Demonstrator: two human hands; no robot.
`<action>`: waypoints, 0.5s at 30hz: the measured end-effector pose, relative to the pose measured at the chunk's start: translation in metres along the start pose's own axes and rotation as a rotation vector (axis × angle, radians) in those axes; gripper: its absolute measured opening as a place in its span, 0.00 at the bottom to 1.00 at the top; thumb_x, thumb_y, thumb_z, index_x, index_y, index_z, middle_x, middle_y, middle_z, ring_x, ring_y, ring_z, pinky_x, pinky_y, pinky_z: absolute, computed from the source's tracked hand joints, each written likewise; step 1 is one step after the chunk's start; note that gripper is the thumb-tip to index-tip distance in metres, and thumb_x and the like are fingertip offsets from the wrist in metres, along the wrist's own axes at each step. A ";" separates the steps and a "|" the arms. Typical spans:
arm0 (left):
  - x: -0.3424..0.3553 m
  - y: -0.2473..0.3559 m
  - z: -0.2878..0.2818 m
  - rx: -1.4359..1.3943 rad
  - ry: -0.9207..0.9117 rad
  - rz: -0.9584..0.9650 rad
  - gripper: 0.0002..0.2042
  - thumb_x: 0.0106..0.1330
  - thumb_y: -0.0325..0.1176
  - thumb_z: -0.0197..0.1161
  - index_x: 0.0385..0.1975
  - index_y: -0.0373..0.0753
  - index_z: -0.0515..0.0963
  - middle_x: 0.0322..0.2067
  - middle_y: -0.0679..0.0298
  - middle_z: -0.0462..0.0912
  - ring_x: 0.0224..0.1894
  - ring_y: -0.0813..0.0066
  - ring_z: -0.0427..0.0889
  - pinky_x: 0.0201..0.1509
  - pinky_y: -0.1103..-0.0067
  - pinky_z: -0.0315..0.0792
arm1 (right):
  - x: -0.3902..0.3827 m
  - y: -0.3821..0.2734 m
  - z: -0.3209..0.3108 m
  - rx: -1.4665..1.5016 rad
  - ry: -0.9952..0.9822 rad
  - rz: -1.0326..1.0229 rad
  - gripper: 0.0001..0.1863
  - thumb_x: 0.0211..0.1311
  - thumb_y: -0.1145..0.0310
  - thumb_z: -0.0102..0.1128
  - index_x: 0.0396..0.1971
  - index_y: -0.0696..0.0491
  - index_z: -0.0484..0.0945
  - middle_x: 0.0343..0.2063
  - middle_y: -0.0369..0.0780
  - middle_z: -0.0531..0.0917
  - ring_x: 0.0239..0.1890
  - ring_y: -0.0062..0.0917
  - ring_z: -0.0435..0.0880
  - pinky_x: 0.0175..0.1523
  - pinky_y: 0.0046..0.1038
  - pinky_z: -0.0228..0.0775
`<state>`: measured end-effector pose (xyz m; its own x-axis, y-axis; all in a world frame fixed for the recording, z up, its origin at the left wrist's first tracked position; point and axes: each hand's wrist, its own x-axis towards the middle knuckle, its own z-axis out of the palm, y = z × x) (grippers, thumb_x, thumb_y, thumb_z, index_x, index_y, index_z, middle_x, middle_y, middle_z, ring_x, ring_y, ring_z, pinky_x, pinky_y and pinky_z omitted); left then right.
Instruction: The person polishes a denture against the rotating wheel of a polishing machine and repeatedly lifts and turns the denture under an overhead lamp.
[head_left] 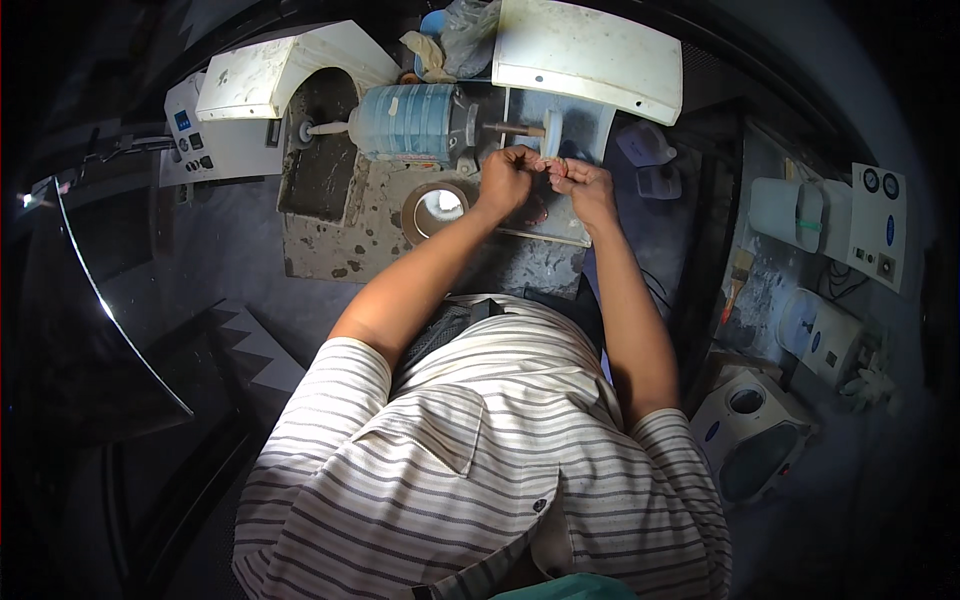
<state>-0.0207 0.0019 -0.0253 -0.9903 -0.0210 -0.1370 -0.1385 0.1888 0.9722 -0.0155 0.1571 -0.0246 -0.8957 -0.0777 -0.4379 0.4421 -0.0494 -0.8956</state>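
My left hand (506,182) and my right hand (588,190) meet just in front of a white buffing wheel (553,130) on the right spindle of a bench polishing lathe. Between their pinched fingertips is a small pink piece (560,169), denture-like in colour, with most of it covered by my fingers. The piece is close under the wheel's lower edge; whether they touch I cannot tell. The lathe's motor (405,122), wrapped in bluish clear plastic, lies left of my hands. From its left end a pale tapered cone (328,128) sticks out.
White hoods (590,55) (290,75) cover both ends of the lathe. A stained, dirty pan (318,180) lies beneath the left one. A roll of brown tape (435,212) rests on the bench. Plastic containers (648,145), a brush (738,280) and small white machines (755,425) stand to the right.
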 end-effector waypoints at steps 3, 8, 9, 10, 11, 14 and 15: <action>0.003 -0.003 0.000 0.039 -0.014 -0.002 0.02 0.56 0.19 0.60 0.27 0.29 0.79 0.23 0.64 0.82 0.26 0.84 0.76 0.32 0.84 0.71 | 0.002 0.005 -0.002 -0.005 -0.002 0.017 0.11 0.52 0.83 0.59 0.37 0.60 0.80 0.31 0.36 0.82 0.33 0.15 0.78 0.39 0.18 0.72; 0.004 -0.009 -0.003 -0.076 -0.068 -0.201 0.06 0.52 0.16 0.55 0.26 0.30 0.79 0.23 0.62 0.82 0.23 0.81 0.77 0.26 0.83 0.71 | 0.002 0.004 -0.001 -0.036 -0.021 0.081 0.13 0.55 0.81 0.59 0.42 0.58 0.79 0.32 0.35 0.83 0.32 0.15 0.79 0.39 0.19 0.73; 0.004 -0.011 -0.001 -0.075 -0.064 -0.200 0.06 0.52 0.16 0.55 0.26 0.30 0.79 0.23 0.62 0.82 0.23 0.81 0.77 0.26 0.83 0.71 | 0.002 0.002 -0.001 -0.036 -0.025 0.081 0.13 0.55 0.81 0.59 0.42 0.58 0.79 0.32 0.35 0.83 0.32 0.15 0.79 0.39 0.19 0.73; 0.003 -0.013 0.002 -0.117 -0.043 -0.198 0.05 0.53 0.16 0.56 0.26 0.30 0.79 0.23 0.62 0.82 0.22 0.80 0.76 0.25 0.83 0.71 | 0.002 -0.002 -0.001 -0.031 -0.016 0.073 0.11 0.54 0.81 0.59 0.39 0.58 0.80 0.30 0.34 0.82 0.31 0.15 0.78 0.37 0.19 0.73; 0.002 -0.014 0.006 -0.160 -0.025 -0.194 0.05 0.53 0.16 0.57 0.26 0.30 0.79 0.24 0.62 0.82 0.22 0.80 0.76 0.24 0.83 0.71 | 0.002 -0.003 -0.004 -0.027 -0.002 0.064 0.09 0.54 0.82 0.59 0.36 0.59 0.80 0.29 0.34 0.81 0.29 0.14 0.77 0.35 0.18 0.72; -0.001 -0.012 0.006 -0.176 -0.007 -0.257 0.03 0.53 0.17 0.58 0.26 0.30 0.78 0.24 0.61 0.82 0.22 0.80 0.77 0.25 0.83 0.71 | 0.007 -0.005 -0.008 -0.195 -0.125 0.022 0.13 0.55 0.78 0.60 0.42 0.58 0.79 0.31 0.34 0.82 0.31 0.14 0.78 0.37 0.18 0.72; -0.002 -0.007 0.008 -0.178 -0.010 -0.255 0.03 0.53 0.17 0.58 0.26 0.30 0.78 0.24 0.61 0.82 0.22 0.80 0.77 0.25 0.83 0.71 | 0.007 -0.004 -0.011 -0.196 -0.122 0.020 0.13 0.55 0.78 0.60 0.42 0.58 0.79 0.31 0.34 0.82 0.31 0.14 0.78 0.37 0.18 0.72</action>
<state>-0.0174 0.0080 -0.0332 -0.9236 -0.0355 -0.3816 -0.3820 0.0042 0.9241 -0.0238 0.1677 -0.0244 -0.8689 -0.1970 -0.4540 0.4317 0.1467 -0.8900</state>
